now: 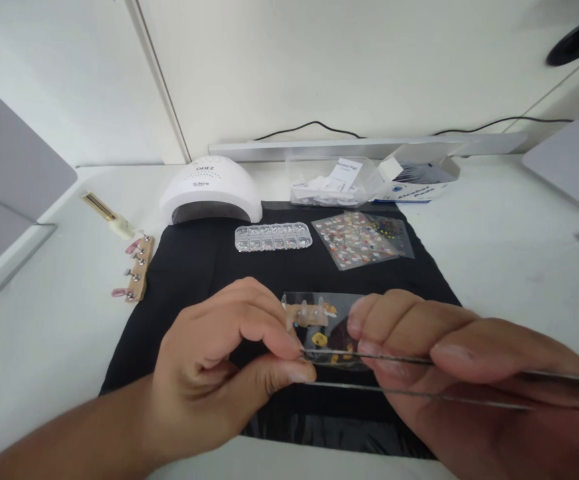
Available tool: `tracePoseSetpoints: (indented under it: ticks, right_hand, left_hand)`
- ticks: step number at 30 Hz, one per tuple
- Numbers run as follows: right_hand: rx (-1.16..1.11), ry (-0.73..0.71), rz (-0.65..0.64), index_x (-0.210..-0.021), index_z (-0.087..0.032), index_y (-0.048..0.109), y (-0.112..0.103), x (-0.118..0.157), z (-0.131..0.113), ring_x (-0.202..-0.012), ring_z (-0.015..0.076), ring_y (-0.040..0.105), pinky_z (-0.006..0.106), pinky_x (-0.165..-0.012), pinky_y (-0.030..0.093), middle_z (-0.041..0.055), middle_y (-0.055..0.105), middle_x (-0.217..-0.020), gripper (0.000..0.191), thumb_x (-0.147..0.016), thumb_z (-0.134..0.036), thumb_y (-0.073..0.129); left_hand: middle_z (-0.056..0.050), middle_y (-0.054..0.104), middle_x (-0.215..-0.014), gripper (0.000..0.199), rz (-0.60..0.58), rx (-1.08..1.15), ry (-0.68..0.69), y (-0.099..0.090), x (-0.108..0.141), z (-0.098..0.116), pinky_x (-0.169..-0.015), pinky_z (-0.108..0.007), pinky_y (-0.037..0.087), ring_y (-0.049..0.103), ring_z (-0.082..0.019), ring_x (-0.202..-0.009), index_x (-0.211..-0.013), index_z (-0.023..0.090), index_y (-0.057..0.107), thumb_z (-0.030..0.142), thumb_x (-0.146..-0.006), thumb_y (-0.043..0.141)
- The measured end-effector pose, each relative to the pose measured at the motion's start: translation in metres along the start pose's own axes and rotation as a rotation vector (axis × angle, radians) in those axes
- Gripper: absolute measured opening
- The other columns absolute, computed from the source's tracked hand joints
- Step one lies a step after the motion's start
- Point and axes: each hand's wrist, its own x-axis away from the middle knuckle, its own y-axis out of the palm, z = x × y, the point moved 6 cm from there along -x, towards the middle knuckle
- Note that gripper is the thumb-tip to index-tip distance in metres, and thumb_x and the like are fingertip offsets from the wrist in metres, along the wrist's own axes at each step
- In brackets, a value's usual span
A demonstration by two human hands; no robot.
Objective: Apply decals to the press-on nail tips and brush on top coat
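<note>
Long metal tweezers [469, 397] lie in my right hand [419, 347], its fingers curled round them, their prongs pointing left. At the prong tips, the thumb and index finger of my left hand [219, 360] are pinched together beside a clear sticker sheet [342, 323]. This sheet carries yellow and orange flower-like designs and spans the gap between my hands. My left fingertips seem to grip its edge, though the contact is partly hidden. The right fingertips overlap its right side. Behind the sheet shows a wooden strip [306, 313] with clear nail tips.
A black cloth [189, 267] covers the table's middle. On it lie a rhinestone case [273, 237] and patterned sticker sheets [356, 240]. Behind are a white nail lamp [209, 187], a clear bin [334, 187] and an alcohol pad box [419, 180]. Leftward sit a nail stand [139, 270] and a brush [106, 215].
</note>
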Motion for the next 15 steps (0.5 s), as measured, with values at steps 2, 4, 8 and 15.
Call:
tracePoseSetpoints:
  ticks: [2, 4, 8, 15]
  right_hand:
    - [-0.004, -0.013, 0.005, -0.096, -0.031, 0.085, -0.0002, -0.0002, 0.0002, -0.054, 0.0150, 0.063, 0.037, -0.068, 0.059, -0.0011, 0.075, -0.063, 0.029, -0.097, -0.052, 0.064]
    - [-0.002, -0.007, 0.013, -0.094, -0.031, 0.085, -0.0002, -0.0012, 0.0001, -0.053, 0.0152, 0.062, 0.038, -0.066, 0.059, -0.0010, 0.074, -0.061, 0.030, -0.097, -0.052, 0.064]
    - [-0.004, 0.017, 0.029, -0.088, -0.030, 0.085, 0.0010, -0.0031, -0.0011, -0.051, 0.0148, 0.061, 0.037, -0.063, 0.057, -0.0012, 0.072, -0.057, 0.030, -0.097, -0.051, 0.065]
    - [-0.045, 0.022, 0.020, -0.089, -0.030, 0.084, -0.0002, -0.0005, 0.0023, -0.051, 0.0134, 0.060, 0.035, -0.060, 0.056, -0.0025, 0.071, -0.058, 0.031, -0.097, -0.052, 0.064]
  left_hand:
    - [-0.004, 0.071, -0.078, 0.011, -0.004, -0.010, 0.009, -0.0002, -0.0005, 0.0007, -0.072, -0.028, 0.058, 0.065, -0.013, -0.076, -0.088, 0.012, 0.067, 0.007, -0.090, 0.077]
    - [-0.004, 0.072, -0.078, 0.011, -0.007, -0.015, 0.018, -0.0002, -0.0013, 0.0015, -0.072, -0.029, 0.058, 0.066, -0.014, -0.076, -0.088, 0.013, 0.068, 0.007, -0.090, 0.077]
    - [-0.004, 0.072, -0.076, 0.012, -0.004, -0.026, 0.025, -0.0003, -0.0025, 0.0019, -0.070, -0.029, 0.059, 0.066, -0.014, -0.074, -0.088, 0.013, 0.068, 0.007, -0.089, 0.078]
    - [-0.004, 0.072, -0.076, 0.013, -0.003, -0.021, 0.036, -0.0009, -0.0014, 0.0024, -0.070, -0.029, 0.058, 0.066, -0.014, -0.074, -0.086, 0.012, 0.068, 0.004, -0.087, 0.078]
